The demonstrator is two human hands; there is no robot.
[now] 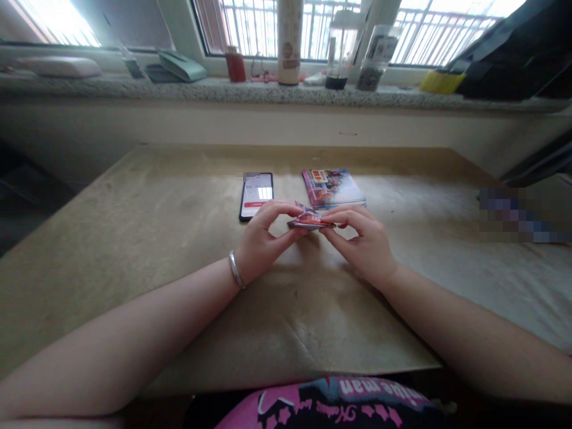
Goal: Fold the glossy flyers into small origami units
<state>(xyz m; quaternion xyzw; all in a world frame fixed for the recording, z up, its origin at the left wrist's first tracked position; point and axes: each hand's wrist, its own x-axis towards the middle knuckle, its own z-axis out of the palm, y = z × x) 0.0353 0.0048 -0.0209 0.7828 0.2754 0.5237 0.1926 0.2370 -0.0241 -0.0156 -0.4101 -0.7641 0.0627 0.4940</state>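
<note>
Between my two hands is a small piece of folded printed paper (308, 218), red and pink, held just above the table. My left hand (268, 232), with a silver bracelet at the wrist, pinches its left end between thumb and fingers. At the right end my right hand (364, 238) grips it the same way. Just beyond the fingers lies a stack of colourful printed leaflets (335, 187). A phone (257, 196) with a lit screen rests flat beyond my left hand. The fingers partly cover the folded paper, so its full shape is hidden.
The table (134, 238) has a tan, slightly creased cover. On the stone windowsill (259, 92) behind stand a red bottle (235, 64), a tall cream container (289, 44), clear containers and a black bag (513, 59). A blurred-out patch (522, 214) lies at the right.
</note>
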